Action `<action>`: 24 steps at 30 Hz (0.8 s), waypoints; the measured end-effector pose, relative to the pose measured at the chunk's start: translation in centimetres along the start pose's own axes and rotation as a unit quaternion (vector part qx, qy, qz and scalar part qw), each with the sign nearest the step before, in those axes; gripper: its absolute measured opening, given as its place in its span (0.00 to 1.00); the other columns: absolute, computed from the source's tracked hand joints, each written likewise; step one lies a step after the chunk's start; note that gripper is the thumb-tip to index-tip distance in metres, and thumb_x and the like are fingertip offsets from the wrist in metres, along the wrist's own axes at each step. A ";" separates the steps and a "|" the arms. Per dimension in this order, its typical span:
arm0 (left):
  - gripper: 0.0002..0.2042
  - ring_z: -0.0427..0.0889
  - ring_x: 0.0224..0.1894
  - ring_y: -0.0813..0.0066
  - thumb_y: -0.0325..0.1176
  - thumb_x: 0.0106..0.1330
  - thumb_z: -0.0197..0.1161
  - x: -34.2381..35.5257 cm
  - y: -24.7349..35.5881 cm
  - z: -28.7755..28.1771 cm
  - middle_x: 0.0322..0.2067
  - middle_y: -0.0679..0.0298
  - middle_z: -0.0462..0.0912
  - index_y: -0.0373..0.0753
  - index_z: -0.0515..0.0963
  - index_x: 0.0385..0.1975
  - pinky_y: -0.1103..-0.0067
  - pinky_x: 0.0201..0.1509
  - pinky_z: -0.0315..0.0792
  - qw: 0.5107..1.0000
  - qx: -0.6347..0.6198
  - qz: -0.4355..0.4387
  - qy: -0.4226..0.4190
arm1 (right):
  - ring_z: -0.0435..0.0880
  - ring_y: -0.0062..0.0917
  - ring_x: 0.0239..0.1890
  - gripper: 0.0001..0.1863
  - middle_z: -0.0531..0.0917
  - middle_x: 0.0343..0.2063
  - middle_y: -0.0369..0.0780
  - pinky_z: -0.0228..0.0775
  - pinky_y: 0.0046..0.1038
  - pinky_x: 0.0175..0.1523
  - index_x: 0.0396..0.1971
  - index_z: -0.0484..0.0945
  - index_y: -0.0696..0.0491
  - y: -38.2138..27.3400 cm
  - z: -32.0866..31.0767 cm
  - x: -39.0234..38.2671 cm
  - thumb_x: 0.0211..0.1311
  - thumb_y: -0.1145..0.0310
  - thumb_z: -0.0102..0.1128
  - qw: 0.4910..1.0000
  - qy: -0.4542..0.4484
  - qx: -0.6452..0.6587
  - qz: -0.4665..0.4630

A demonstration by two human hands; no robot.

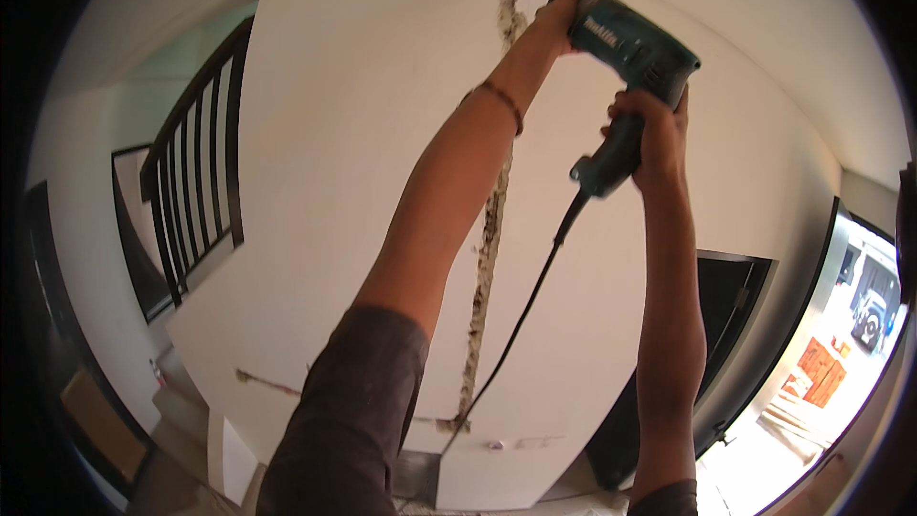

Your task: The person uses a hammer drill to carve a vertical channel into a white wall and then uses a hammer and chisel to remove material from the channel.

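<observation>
A dark teal corded power drill [630, 43] is raised high against the white wall [382, 57], angled up to the left. Its thin bit points into the top end of a rough vertical chased groove [492, 220], which runs down the wall. My left hand [564, 14] is wrapped around the front of the tool, just behind the chuck. My right hand [654, 134] grips the rear handle [611, 158], from which a black cord [530, 306] hangs down across the wall.
A dark stair railing [196, 162] and steps [181, 420] are at left. A short horizontal groove [267, 382] cuts the lower wall. A dark doorway [726, 282] is at right, beside an open exit [831, 354] showing a vehicle [869, 315] outside.
</observation>
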State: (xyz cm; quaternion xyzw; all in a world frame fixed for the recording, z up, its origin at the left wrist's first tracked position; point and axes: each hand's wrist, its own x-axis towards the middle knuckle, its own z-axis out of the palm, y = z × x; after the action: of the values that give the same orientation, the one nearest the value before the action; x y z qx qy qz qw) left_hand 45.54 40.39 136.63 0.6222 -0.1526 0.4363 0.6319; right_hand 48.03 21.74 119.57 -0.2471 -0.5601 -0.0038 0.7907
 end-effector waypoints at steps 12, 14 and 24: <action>0.29 0.80 0.50 0.66 0.61 0.67 0.54 -6.4 -6.1 -1.6 0.45 0.58 0.81 0.40 0.72 0.52 0.69 0.59 0.74 1.000 0.005 -0.007 -0.010 | 0.85 0.34 0.40 0.35 0.81 0.39 0.48 0.81 0.33 0.33 0.59 0.55 0.55 3.2 -2.7 -8.2 0.48 0.80 0.54 1.000 -0.011 0.024 0.001; 0.30 0.79 0.51 0.66 0.62 0.67 0.54 -8.7 -6.2 -0.5 0.46 0.58 0.81 0.40 0.72 0.53 0.69 0.60 0.73 0.999 0.009 -0.016 -0.037 | 0.84 0.32 0.39 0.34 0.81 0.39 0.48 0.81 0.32 0.34 0.59 0.56 0.54 3.1 -2.6 -9.5 0.47 0.79 0.54 1.000 0.003 0.006 -0.014; 0.29 0.80 0.48 0.67 0.61 0.66 0.56 -7.4 -3.4 -0.6 0.44 0.57 0.81 0.38 0.74 0.48 0.71 0.59 0.74 0.995 0.000 0.025 -0.096 | 0.85 0.33 0.40 0.36 0.82 0.38 0.48 0.82 0.34 0.34 0.59 0.56 0.54 2.3 -0.8 -7.4 0.44 0.78 0.55 0.999 -0.009 0.003 -0.034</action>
State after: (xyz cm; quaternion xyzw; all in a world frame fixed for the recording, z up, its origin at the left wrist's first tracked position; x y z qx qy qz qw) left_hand 43.63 38.81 128.82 0.6572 -0.2276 0.3905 0.6032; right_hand 46.64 21.46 111.89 -0.2260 -0.5750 -0.0270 0.7858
